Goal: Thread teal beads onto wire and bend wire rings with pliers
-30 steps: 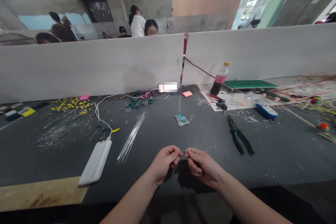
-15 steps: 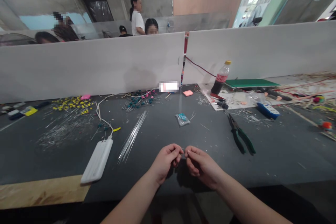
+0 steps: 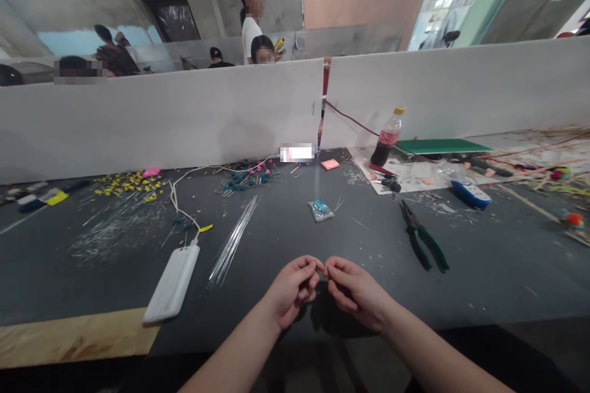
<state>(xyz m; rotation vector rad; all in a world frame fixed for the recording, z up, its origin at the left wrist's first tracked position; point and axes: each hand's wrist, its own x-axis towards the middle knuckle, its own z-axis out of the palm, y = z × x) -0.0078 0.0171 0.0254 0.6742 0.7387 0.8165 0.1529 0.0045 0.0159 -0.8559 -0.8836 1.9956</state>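
Observation:
My left hand (image 3: 297,285) and my right hand (image 3: 353,288) meet fingertip to fingertip above the near edge of the dark table (image 3: 286,233). Both are closed in a pinch. Whatever is between the fingers is too small to make out. Beyond them lies a small clear bag (image 3: 321,210) with something blue in it. A bundle of thin metal wires (image 3: 234,239) rests to the left of my left hand. Pliers with dark green handles (image 3: 421,239) lie to the right of my right hand, jaws pointing away.
A white power bank (image 3: 173,285) with a cable sits at left. Behind it are yellow-headed pieces (image 3: 129,184) and loose wires (image 3: 108,233). A cola bottle (image 3: 387,138), a blue-and-white device (image 3: 470,194) and a green board (image 3: 442,146) are at right. A white partition (image 3: 161,123) stands behind; people are beyond it.
My fingertips have come together, closing the small gap between my hands. Beyond the partition, a standing person has shifted slightly right, and a yellow object now shows beside them.

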